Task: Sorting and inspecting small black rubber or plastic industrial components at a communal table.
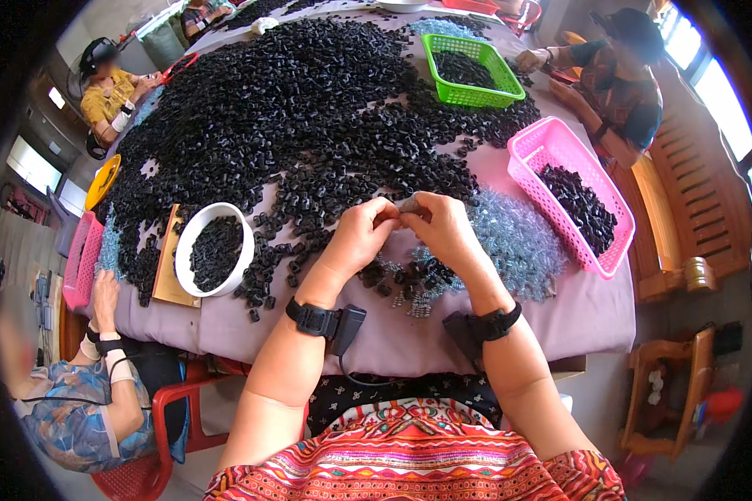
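Note:
My left hand [363, 231] and my right hand [444, 231] meet over the near part of the table, fingertips pinched together. A small greyish piece [409, 204] shows at the fingertips of my right hand; what the left fingers hold is hidden. Just beyond and to the left spreads a wide heap of small black plastic parts [267, 108]. Beside and under my right hand lies a pile of clear bluish small parts [514, 246]. A white bowl [248, 259] of black parts stands left of my hands, next to a wooden board [165, 280].
To the right sits a pink basket [614, 188] holding black parts; a green basket [476, 94] stands farther back. Co-workers sit at the far right [622, 92], far left [109, 92] and near left [92, 409]. The cloth-covered table's [376, 346] near edge is before me.

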{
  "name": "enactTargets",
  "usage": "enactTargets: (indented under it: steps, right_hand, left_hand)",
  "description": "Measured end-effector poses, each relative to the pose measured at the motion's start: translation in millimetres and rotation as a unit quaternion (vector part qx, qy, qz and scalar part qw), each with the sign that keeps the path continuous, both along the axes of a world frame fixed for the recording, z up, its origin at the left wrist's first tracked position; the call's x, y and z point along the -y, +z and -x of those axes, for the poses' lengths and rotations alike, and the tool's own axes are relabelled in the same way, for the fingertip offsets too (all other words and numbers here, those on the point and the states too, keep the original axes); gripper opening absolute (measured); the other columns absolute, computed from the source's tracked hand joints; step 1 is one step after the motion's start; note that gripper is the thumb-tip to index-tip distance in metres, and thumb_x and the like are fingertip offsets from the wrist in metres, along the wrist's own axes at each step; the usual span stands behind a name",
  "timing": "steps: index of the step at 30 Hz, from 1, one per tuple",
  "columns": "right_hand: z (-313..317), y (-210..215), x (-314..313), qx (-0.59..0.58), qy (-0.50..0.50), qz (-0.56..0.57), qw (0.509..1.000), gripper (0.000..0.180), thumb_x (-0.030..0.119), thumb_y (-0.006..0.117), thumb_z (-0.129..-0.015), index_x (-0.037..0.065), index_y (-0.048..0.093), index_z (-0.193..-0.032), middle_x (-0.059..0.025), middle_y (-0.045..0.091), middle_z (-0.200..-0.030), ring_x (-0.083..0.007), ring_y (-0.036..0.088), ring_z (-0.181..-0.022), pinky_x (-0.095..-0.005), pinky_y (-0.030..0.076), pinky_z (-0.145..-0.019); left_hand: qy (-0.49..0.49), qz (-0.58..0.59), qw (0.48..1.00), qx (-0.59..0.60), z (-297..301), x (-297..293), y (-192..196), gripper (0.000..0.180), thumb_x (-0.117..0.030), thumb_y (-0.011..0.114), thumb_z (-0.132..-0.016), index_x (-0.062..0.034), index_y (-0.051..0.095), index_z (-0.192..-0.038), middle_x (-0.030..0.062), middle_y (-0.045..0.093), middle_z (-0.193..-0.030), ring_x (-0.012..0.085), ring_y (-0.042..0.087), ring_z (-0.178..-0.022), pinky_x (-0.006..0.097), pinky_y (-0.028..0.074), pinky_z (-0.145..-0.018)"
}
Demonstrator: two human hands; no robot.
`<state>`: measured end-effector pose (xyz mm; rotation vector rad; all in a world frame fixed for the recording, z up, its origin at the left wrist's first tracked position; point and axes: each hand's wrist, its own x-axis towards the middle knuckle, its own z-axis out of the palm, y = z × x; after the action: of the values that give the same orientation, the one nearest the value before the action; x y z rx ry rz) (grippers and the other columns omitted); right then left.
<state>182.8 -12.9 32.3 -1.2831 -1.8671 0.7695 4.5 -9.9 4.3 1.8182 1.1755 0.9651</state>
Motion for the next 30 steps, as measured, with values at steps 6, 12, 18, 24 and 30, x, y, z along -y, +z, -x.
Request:
enactTargets:
  steps: [6,12,18,24,30]
  right_hand:
    - [-2,-1,-2,-0.114,-0.014,0.099,0.988,0.011,0.005,0.067,-0.081,-0.004,0.061,-0.082,-0.0118,0.067,-0.070,-0.0153,0.066,-0.061,-0.0305,0.051,-0.056]
    - [-6,-12,-8,-0.163,0.000,0.101,0.981,0.010,0.004,0.066,-0.081,-0.003,0.062,-0.085,-0.0115,0.067,-0.070,-0.0132,0.064,-0.060,-0.0296,0.052,-0.056]
    - [-9,-15,-6,0.151,-0.082,-0.116,0.978,0.009,0.004,0.062,-0.076,0.001,0.063,-0.085,-0.0160,0.065,-0.081,-0.0339,0.066,-0.079,-0.0418,0.053,-0.071]
    - [-3,-24,-6,0.122,-0.016,-0.061,0.991,0.011,0.007,0.063,-0.074,0.000,0.063,-0.082,-0.0205,0.064,-0.078,-0.0405,0.064,-0.080,-0.0468,0.051,-0.072]
    - [-6,-15,-5,0.075,-0.016,-0.013,0.997,0.017,0.009,0.066,-0.072,-0.001,0.065,-0.086,-0.0233,0.064,-0.077,-0.0420,0.064,-0.080,-0.0459,0.052,-0.072]
  left_hand:
    - [-0.008,0.041,0.996,0.077,-4,-1,-2,0.010,-0.002,0.061,-0.092,0.0018,0.064,-0.100,0.0053,0.070,-0.091,0.0097,0.065,-0.084,0.025,0.053,-0.076]
    - [0.009,0.059,0.994,0.093,-7,-1,-1,0.012,-0.007,0.062,-0.094,0.0006,0.065,-0.103,0.0035,0.070,-0.090,0.0081,0.063,-0.080,0.024,0.051,-0.073]
    - [-0.003,-0.070,0.997,-0.020,-6,1,-3,0.026,-0.006,0.069,-0.085,0.0005,0.065,-0.111,0.0063,0.065,-0.099,0.0125,0.063,-0.081,0.026,0.051,-0.072]
    - [-0.010,-0.107,0.990,-0.087,-3,3,-3,0.030,-0.002,0.070,-0.078,0.0001,0.065,-0.107,0.0107,0.062,-0.099,0.0229,0.066,-0.083,0.032,0.052,-0.073]
    - [0.019,-0.083,0.985,-0.147,0,2,-3,0.018,-0.005,0.071,-0.079,-0.0015,0.067,-0.096,0.0127,0.064,-0.092,0.0273,0.066,-0.080,0.034,0.053,-0.072]
